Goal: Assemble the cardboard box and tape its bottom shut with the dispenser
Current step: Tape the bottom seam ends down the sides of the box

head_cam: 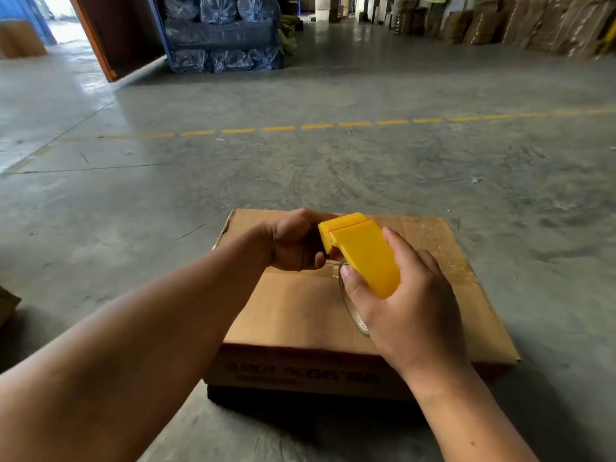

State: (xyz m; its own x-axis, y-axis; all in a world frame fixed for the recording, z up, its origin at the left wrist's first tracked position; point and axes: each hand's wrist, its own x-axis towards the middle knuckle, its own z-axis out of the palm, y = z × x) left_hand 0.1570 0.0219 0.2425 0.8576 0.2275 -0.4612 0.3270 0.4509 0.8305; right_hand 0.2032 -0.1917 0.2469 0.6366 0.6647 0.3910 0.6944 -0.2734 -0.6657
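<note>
A brown cardboard box [300, 308] stands on the concrete floor in front of me, its flaps folded flat on top and printed text upside down on its near side. Above it my right hand [410, 305] grips a yellow tape dispenser [363, 251] with a clear tape roll [355, 315] under it. My left hand [293, 241] is curled at the dispenser's front end, fingers pinching there; the tape end itself is hidden by the hand.
Grey concrete floor [333, 168] spreads all round the box, crossed by a dashed yellow line [316, 126]. Blue wrapped bundles [226, 35] and a brown door [113, 38] stand far back left. Stacked flat cardboard [520, 25] lines the far right. Another cardboard edge [6, 301] shows at left.
</note>
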